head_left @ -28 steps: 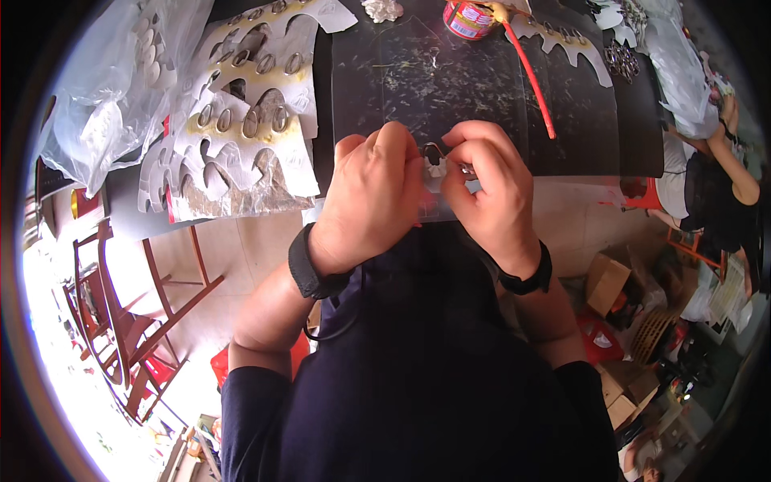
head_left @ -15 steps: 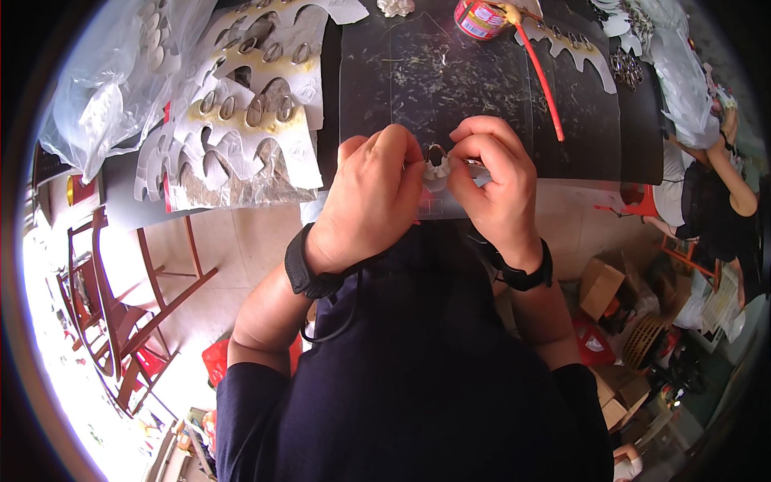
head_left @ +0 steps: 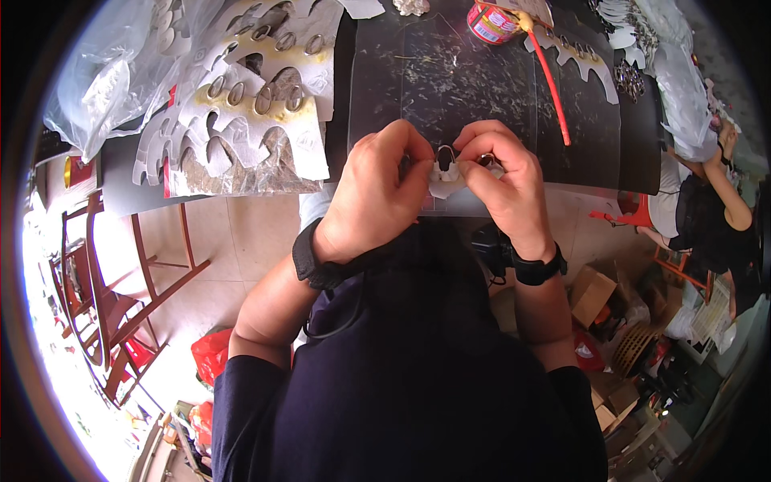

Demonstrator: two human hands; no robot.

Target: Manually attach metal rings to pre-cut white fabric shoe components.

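Note:
Between my hands, above the near edge of the black tabletop, is a small white scalloped piece (head_left: pixel 444 189) with a dark, thin metal loop (head_left: pixel 446 150) standing up from it. My left hand (head_left: pixel 373 181) is closed, thumb and forefinger pinching the piece's left side. My right hand (head_left: pixel 510 177) pinches its right side with thumb and curled fingers; another bit of metal shows near those fingertips. My fingers hide part of the piece. To the left lie white scalloped card sheets (head_left: pixel 309 149) with oval metal loops (head_left: pixel 263 100) set along yellowish, glue-like bands.
A pink tin (head_left: pixel 491 26) stands at the back, with a red stick (head_left: pixel 551 84) whose yellow-smeared end rests by it. Another looped card (head_left: pixel 590 68) and a pile of metal loops (head_left: pixel 629 82) lie right. Plastic bags (head_left: pixel 100 100) cover the far left. A co-worker (head_left: pixel 711 193) sits right.
My hands and the white piece have shifted slightly right in the picture, as has the tabletop. The metal loop now stands taller and clearer between my fingertips. Both pinches stay closed.

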